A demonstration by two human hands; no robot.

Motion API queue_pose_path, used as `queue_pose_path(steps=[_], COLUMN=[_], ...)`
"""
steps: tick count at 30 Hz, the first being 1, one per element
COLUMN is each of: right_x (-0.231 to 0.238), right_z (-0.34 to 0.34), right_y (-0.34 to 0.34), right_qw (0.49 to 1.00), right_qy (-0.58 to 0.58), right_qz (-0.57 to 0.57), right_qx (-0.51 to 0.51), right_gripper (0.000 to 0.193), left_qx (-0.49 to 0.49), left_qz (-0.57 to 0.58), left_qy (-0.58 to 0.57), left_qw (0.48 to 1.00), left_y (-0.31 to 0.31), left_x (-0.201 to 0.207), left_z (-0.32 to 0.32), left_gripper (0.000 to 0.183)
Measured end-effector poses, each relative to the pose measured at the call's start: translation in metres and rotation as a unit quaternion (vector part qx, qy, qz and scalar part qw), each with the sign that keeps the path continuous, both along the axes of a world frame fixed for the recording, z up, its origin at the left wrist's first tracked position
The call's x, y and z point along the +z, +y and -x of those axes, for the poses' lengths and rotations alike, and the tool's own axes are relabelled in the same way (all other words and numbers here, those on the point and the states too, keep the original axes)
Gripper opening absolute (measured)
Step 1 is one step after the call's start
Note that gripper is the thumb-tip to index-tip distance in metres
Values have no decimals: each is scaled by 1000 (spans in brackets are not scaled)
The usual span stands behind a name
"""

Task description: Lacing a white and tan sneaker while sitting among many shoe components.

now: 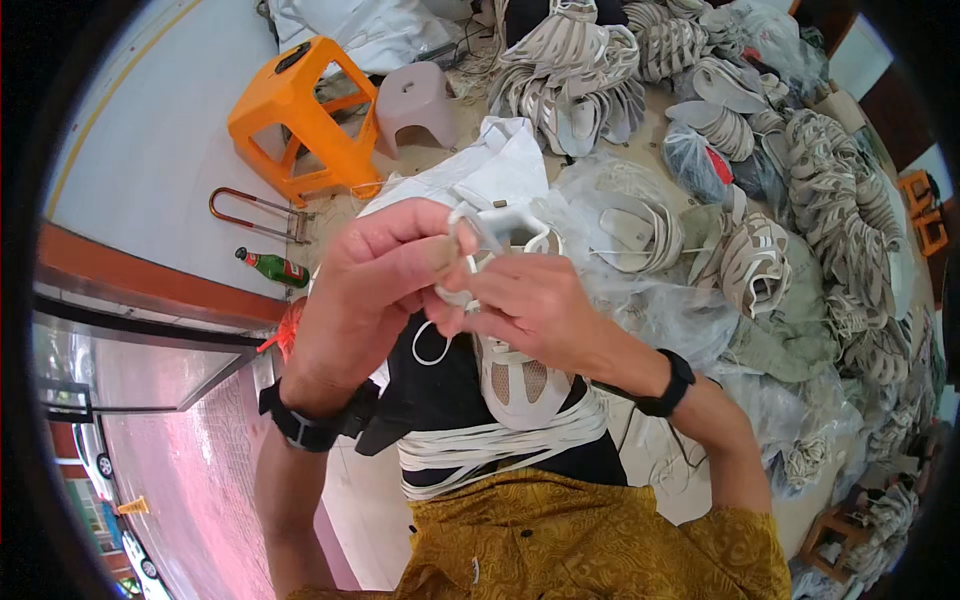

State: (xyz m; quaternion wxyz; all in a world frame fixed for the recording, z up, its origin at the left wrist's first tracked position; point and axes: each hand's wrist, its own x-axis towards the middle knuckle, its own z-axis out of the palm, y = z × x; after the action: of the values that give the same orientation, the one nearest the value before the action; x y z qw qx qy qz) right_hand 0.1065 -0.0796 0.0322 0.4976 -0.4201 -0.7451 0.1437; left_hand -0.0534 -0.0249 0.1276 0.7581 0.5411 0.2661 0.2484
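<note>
A white and beige sneaker [520, 385] with a mesh toe rests on my lap, its toe toward me and its collar partly behind my fingers. Above it my left hand [385, 285] is closed, thumb and forefinger pinched on a white shoelace [432, 349] that hangs in a loop below. My right hand [535, 305] meets it from the other side, fingers closed at the same lace by the shoe's upper edge. Their fingertips overlap, which hides the exact grip. A bundle of loose white laces [500, 445] lies across my lap.
An orange stool [300, 115] and a small grey stool [417, 105] stand at the far left, near a green bottle [272, 267]. Stacked shoes [575, 85] fill the back, with more shoe rows [840, 200] at right. Plastic bags [665, 310] lie beside me.
</note>
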Motion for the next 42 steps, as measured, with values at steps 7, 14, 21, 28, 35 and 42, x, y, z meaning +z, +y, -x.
queue_pose_path(steps=[7, 14, 21, 28, 35, 42], right_x=[0, -26, -44, -40, -37, -52], right_z=[-88, -232, -293, -308, -156, -28], right_y=[4, -1, -11, -11, -2, 12], right_qw=[947, 775, 780, 760, 940, 959], right_qy=[292, 616, 598, 642, 183, -284], right_qz=[108, 131, 147, 99, 268, -5], right_qx=[-79, -54, -108, -19, -109, 6], right_gripper=[15, 14, 17, 19, 8, 6], left_qx=[179, 504, 418, 520, 431, 60], left_qz=[24, 73, -276, -174, -434, -581], left_qy=[-267, -335, 223, -41, 397, 275], left_qw=[947, 793, 836, 835, 684, 763], left_y=[40, 126, 115, 136, 132, 22], left_x=[-24, -101, -131, -89, -52, -113], left_z=[50, 223, 234, 144, 131, 28], left_gripper=[22, 17, 18, 21, 16, 12])
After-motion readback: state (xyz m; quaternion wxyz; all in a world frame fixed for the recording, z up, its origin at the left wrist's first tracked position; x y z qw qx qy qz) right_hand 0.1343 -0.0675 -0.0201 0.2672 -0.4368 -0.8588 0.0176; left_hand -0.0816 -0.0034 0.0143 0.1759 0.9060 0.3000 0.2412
